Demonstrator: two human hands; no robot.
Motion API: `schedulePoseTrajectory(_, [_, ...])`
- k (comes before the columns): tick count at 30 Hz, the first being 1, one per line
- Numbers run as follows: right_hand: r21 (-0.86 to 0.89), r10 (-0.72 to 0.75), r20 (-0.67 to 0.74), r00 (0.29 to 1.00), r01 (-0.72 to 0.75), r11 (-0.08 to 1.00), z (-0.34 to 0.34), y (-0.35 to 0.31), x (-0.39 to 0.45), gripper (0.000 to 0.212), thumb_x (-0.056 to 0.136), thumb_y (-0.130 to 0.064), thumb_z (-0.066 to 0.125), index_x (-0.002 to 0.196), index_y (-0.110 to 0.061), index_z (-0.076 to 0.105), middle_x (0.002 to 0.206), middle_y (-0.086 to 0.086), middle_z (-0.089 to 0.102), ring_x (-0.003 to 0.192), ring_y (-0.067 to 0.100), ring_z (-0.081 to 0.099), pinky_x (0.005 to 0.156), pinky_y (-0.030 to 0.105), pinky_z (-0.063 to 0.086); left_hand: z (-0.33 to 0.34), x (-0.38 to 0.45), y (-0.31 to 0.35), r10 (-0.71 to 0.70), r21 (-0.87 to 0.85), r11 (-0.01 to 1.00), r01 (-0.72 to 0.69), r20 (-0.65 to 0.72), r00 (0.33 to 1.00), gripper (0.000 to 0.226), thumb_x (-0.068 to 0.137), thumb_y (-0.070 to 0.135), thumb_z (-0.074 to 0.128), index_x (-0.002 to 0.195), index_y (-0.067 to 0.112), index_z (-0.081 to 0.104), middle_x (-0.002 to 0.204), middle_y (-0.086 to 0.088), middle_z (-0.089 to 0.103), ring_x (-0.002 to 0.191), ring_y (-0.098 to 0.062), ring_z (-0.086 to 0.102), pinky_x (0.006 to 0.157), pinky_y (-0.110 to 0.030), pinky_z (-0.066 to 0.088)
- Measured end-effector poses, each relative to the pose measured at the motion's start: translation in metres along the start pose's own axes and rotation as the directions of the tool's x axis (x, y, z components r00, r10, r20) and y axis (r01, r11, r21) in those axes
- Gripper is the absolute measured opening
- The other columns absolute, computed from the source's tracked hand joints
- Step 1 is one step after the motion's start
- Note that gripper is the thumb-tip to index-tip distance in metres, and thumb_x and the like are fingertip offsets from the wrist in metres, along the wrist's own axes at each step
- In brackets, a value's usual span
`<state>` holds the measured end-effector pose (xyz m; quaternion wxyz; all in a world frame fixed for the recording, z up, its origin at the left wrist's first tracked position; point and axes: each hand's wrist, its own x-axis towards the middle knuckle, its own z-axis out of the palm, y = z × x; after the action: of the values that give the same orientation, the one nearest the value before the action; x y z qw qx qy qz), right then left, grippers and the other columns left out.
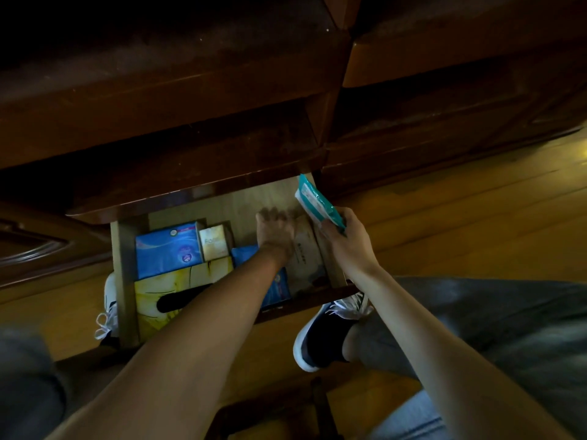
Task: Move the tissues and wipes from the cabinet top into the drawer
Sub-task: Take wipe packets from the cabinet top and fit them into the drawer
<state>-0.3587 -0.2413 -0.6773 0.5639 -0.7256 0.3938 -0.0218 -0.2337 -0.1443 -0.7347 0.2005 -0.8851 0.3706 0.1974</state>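
Note:
The low wooden drawer (125,274) stands pulled out under the dark cabinet. Inside lie a blue tissue pack (168,249), a small cream box (214,242), a yellow tissue box (152,300), a second blue pack (278,287) and a beige wipes pack (303,252). My left hand (274,233) reaches into the drawer and presses flat, fingers spread, on the beige wipes pack. My right hand (344,239) holds a teal and white wipes pack (314,198) tilted upright over the drawer's right rear corner.
The dark wooden cabinet front (190,100) overhangs the drawer's back. A wooden floor (460,223) spreads to the right. My shoes (324,335) rest in front of the drawer, one (109,309) at its left. Grey trouser legs fill the lower corners.

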Motion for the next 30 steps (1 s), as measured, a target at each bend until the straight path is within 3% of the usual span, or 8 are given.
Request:
schedulePoseTrajectory(4, [-0.019, -0.007, 0.001, 1.0, 0.007, 1.0, 0.001, -0.001, 0.0, 0.014, 0.102, -0.037, 0.058, 0.116, -0.035, 0.053, 0.104, -0.015, 0.067, 0.087, -0.011, 0.065, 0.069, 0.024, 0.059, 0.005, 0.002, -0.007, 0.013, 0.001, 1.0, -0.013, -0.002, 1.0, 0.076, 0.085, 0.04, 0.071, 0.148, 0.013, 0.038, 0.145, -0.015, 0.041, 0.131, -0.033, 0.04, 0.106, -0.045, 0.036])
schedulePoseTrajectory(9, [-0.03, 0.009, -0.012, 1.0, -0.009, 1.0, 0.003, -0.007, -0.003, 0.019, 0.103, -0.037, 0.056, 0.12, -0.03, 0.053, 0.101, -0.012, 0.067, 0.08, -0.001, 0.068, 0.065, 0.025, 0.059, 0.018, -0.005, -0.013, 0.249, 0.037, 0.968, -0.25, 0.026, 0.968, 0.122, 0.071, 0.06, 0.079, 0.159, 0.009, 0.01, 0.157, -0.019, 0.024, 0.142, -0.038, 0.027, 0.118, -0.051, 0.024])
schedulePoseTrajectory(15, [-0.373, -0.174, 0.017, 0.985, 0.168, 0.912, 0.005, -0.019, -0.014, 0.053, 0.102, -0.052, 0.036, 0.153, -0.045, 0.025, 0.142, -0.005, 0.052, 0.109, 0.014, 0.06, 0.074, 0.036, 0.051, 0.025, -0.015, 0.011, 0.174, 0.255, 0.948, -0.191, 0.086, 0.981, 0.098, 0.091, 0.056, 0.053, 0.16, 0.012, 0.0, 0.164, -0.013, 0.016, 0.15, -0.036, 0.017, 0.123, -0.053, 0.007])
schedulePoseTrajectory(18, [-0.641, -0.266, 0.095, 0.959, 0.263, 0.721, 0.01, -0.027, -0.021, 0.062, 0.096, -0.059, 0.025, 0.156, -0.043, 0.019, 0.142, 0.007, 0.049, 0.111, 0.029, 0.06, 0.078, 0.044, 0.054, 0.016, -0.035, -0.005, 0.009, 0.155, 0.988, -0.023, 0.096, 0.995, 0.066, 0.086, 0.077, 0.036, 0.146, 0.05, 0.042, 0.149, 0.034, 0.041, 0.146, -0.002, 0.024, 0.12, -0.044, -0.009])
schedulePoseTrajectory(22, [-0.889, -0.298, 0.16, 0.941, 0.268, 0.371, 0.028, -0.029, -0.029, 0.067, 0.101, -0.043, 0.045, 0.16, -0.037, 0.013, 0.149, 0.015, 0.04, 0.116, 0.033, 0.052, 0.092, 0.043, 0.043, 0.007, -0.031, -0.047, 0.199, -0.224, 0.952, -0.207, -0.058, 0.978, 0.081, 0.091, 0.06, 0.053, 0.158, 0.021, 0.028, 0.167, -0.007, 0.017, 0.154, -0.031, 0.006, 0.121, -0.056, 0.0])
schedulePoseTrajectory(25, [-0.946, -0.151, 0.294, 0.944, 0.309, 0.093, 0.049, -0.027, -0.038, 0.073, 0.099, -0.047, 0.046, 0.161, -0.027, 0.012, 0.159, 0.019, 0.027, 0.134, 0.04, 0.036, 0.109, 0.05, 0.029, 0.012, -0.05, -0.095, -0.055, -0.535, 0.841, -0.075, -0.223, 0.973, 0.06, 0.096, 0.044, 0.055, 0.149, 0.019, 0.043, 0.159, -0.009, 0.037, 0.148, -0.03, 0.029, 0.12, -0.049, 0.018])
schedulePoseTrajectory(28, [-0.93, 0.051, 0.334, 0.941, 0.337, -0.146, 0.063, -0.025, -0.043, 0.072, 0.096, -0.062, 0.04, 0.156, -0.022, 0.035, 0.164, 0.019, 0.025, 0.15, 0.045, 0.011, 0.119, 0.062, 0.0, 0.037, -0.086, -0.125, -0.111, -0.595, 0.803, -0.032, -0.201, 0.973, 0.049, 0.097, 0.038, 0.055, 0.142, 0.018, 0.052, 0.15, -0.008, 0.048, 0.139, -0.031, 0.041, 0.115, -0.046, 0.031])
schedulePoseTrajectory(30, [-0.92, 0.008, 0.347, 0.938, 0.341, -0.195, 0.07, -0.031, -0.036, 0.056, 0.095, -0.056, 0.046, 0.14, -0.026, 0.057, 0.154, 0.013, 0.042, 0.146, 0.041, 0.02, 0.118, 0.06, 0.007, 0.052, -0.104, -0.133, -0.049, -0.545, 0.833, -0.097, -0.247, 0.968, 0.047, 0.096, 0.037, 0.057, 0.139, 0.016, 0.055, 0.148, -0.007, 0.048, 0.135, -0.03, 0.044, 0.111, -0.045, 0.035])
